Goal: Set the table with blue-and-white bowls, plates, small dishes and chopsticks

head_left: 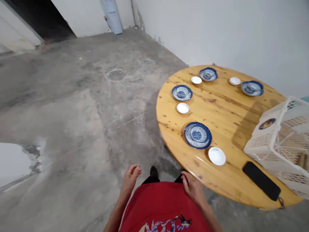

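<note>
My left hand (130,178) hangs in front of my red shirt with its fingers loosely curled and nothing in them. My right hand (191,187) hangs close to the near edge of a round wooden table (227,106), fingers relaxed and empty, not touching the wood. On the table stand several blue-and-white plates, each with a small bowl on it; the nearest plate (198,135) has a small white dish (216,156) beside it. Another plate (182,92) has a white dish (182,108) next to it.
A black phone (262,180) lies near the table's front edge. A white plastic basket (282,145) stands on the table's right side. Two more plate sets (208,74) (252,88) sit at the back by the white wall. Bare concrete floor (84,112) spreads to the left.
</note>
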The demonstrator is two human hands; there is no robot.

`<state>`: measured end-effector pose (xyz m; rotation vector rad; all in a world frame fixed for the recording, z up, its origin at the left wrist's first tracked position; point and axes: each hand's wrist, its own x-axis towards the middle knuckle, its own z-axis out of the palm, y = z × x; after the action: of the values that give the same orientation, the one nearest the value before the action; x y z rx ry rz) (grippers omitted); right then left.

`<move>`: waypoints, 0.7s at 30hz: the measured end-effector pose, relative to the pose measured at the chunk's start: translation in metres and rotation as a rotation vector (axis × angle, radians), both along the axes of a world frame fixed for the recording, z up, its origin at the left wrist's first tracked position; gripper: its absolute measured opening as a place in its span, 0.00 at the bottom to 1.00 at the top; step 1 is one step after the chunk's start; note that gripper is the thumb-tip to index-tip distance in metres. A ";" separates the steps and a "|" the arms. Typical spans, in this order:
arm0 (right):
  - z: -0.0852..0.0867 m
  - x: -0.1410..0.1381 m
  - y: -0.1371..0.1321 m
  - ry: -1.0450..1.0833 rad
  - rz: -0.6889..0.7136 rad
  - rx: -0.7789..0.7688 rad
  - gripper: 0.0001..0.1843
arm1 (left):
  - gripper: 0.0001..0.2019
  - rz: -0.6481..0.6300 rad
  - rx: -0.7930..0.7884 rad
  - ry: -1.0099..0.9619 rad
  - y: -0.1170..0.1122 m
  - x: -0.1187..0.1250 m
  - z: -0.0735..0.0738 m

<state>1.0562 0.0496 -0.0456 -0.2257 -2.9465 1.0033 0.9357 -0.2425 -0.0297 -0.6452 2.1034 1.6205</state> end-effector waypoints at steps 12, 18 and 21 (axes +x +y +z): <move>0.019 -0.156 -0.073 -0.146 0.235 0.077 0.20 | 0.35 0.196 0.043 -0.030 -0.076 -0.078 -0.031; 0.004 -0.259 -0.117 -0.257 0.370 0.036 0.17 | 0.28 -0.185 -0.146 0.010 -0.085 -0.161 -0.030; 0.005 -0.320 -0.129 -0.274 0.397 0.040 0.15 | 0.29 -0.078 -0.249 -0.009 -0.114 -0.217 -0.022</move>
<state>0.7359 -0.0796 -0.0404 0.2569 -3.3426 1.0165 0.7192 -0.3566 -0.0512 -0.6372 2.3148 1.3242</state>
